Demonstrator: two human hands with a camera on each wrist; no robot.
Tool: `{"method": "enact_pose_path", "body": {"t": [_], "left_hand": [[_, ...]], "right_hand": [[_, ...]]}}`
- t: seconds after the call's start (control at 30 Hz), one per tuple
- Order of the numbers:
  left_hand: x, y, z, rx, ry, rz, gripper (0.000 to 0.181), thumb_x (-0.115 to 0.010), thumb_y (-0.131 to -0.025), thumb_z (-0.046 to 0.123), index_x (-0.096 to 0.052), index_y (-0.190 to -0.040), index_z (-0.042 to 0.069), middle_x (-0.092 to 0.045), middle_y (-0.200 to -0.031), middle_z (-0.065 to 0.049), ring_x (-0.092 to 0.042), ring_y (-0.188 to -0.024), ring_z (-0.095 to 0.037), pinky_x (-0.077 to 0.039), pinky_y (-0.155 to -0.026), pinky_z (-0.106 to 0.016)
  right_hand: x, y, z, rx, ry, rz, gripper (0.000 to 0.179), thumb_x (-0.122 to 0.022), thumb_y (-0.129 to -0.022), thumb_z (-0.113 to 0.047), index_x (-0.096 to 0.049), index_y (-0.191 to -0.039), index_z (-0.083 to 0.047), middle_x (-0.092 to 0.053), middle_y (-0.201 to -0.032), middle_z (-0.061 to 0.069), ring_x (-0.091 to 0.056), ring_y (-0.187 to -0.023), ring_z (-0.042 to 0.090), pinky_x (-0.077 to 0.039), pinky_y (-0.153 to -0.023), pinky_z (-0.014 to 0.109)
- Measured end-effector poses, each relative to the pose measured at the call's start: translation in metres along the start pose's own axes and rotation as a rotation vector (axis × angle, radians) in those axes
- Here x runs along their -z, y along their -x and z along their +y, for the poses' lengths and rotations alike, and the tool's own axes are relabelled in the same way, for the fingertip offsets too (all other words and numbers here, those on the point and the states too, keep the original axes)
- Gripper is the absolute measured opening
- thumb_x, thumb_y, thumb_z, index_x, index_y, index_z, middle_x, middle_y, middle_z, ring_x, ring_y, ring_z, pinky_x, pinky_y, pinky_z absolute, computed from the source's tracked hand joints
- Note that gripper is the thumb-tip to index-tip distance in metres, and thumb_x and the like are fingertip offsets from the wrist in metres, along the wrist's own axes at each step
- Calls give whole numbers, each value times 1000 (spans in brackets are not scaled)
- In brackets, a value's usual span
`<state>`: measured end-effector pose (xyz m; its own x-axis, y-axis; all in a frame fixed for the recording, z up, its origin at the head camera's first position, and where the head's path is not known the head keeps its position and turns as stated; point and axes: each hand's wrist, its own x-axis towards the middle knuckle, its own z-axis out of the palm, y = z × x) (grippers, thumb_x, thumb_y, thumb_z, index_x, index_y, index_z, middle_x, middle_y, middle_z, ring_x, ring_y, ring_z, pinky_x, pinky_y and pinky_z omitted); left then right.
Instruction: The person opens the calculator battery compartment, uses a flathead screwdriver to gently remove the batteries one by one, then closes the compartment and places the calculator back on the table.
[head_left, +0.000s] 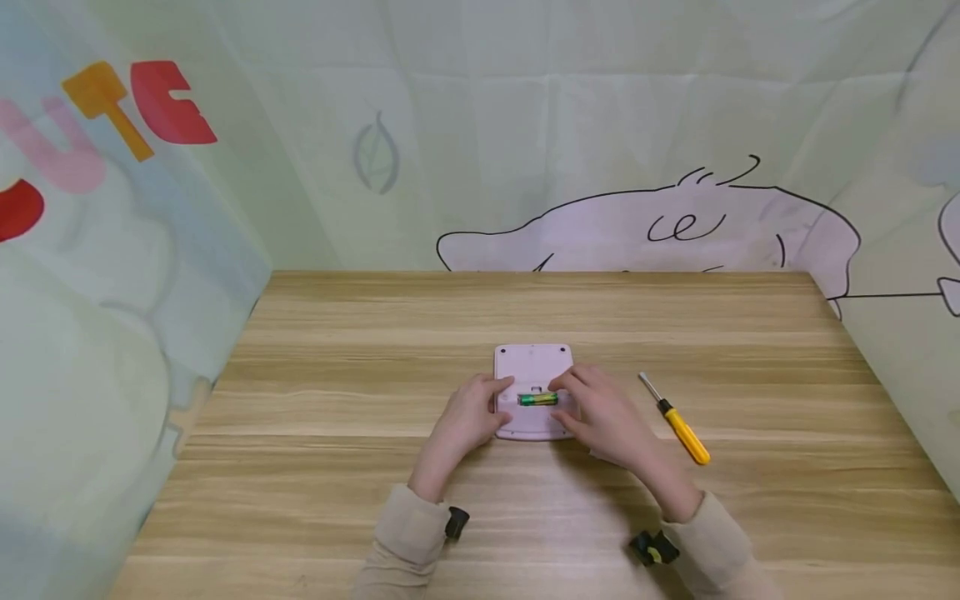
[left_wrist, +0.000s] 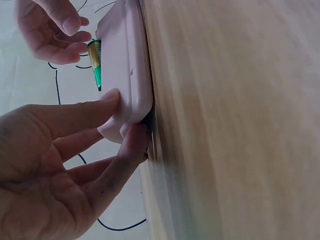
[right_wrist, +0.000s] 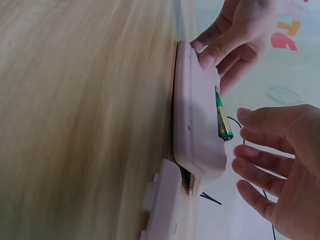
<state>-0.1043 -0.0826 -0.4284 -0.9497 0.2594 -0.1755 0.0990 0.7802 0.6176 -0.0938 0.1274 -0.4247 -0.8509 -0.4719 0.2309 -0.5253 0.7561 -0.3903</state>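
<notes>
A pale pink, flat device with screws in its corners point(head_left: 532, 367), like a calculator lying back side up, rests on the table. At its left edge my left hand point(head_left: 467, 412) grips it, thumb on the upper face and fingers at the side and underside. A green-and-gold battery point(head_left: 537, 400) lies at the recess in the device's back; in the right wrist view the battery point(right_wrist: 223, 117) slants out, one end raised. Beside the battery is my right hand point(head_left: 603, 414), its fingers relaxed and apart, with a gap to the battery in the right wrist view point(right_wrist: 280, 160).
A screwdriver with a yellow handle point(head_left: 686, 435) lies to the right of my right hand. Near the device's right side is a separate pink piece point(right_wrist: 164, 205), mostly hidden under my right wrist in the head view. A printed cloth point(head_left: 480, 125) hangs behind the wooden table point(head_left: 337, 358).
</notes>
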Motion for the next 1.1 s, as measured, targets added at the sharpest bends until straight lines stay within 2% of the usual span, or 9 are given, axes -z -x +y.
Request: {"method": "enact_pose_path", "body": {"t": [0.3, 0.5, 0.67, 1.1], "left_hand": [[-1, -1, 0, -14, -7, 9, 52, -73, -83, 11, -58, -132, 8, -58, -130, -21, -57, -116, -33, -46, -99, -50], [-1, 0, 1, 2, 7, 9, 52, -73, -83, 10, -58, -133, 9, -58, -130, -20, -57, -114, -32, -47, -99, -49], [-1, 0, 0, -2, -8, 8, 52, -73, -82, 10, -58, -132, 9, -58, -129, -20, -58, -106, -28, -48, -94, -47], [-1, 1, 0, -20, -16, 17, 51, -74, -82, 10, -59, -132, 8, -59, -128, -20, -57, -103, -27, -49, -91, -46]], "right_hand": [[-5, -5, -4, 14, 39, -17, 30, -76, -81, -19, -66, -108, -11, -64, -107, 2, -58, -101, 19, -52, -89, 37], [-10, -9, -6, 41, 78, -7, 28, -76, -80, -18, -67, -105, -10, -64, -102, 1, -57, -93, 17, -51, -81, 34], [-13, -12, -8, 63, 118, 0, 27, -76, -80, -17, -68, -104, -11, -63, -98, 0, -57, -89, 16, -49, -76, 32], [-19, -17, -10, 28, 121, -23, 19, -74, -80, -12, -69, -98, -13, -60, -96, -2, -51, -89, 15, -46, -75, 29]]}}
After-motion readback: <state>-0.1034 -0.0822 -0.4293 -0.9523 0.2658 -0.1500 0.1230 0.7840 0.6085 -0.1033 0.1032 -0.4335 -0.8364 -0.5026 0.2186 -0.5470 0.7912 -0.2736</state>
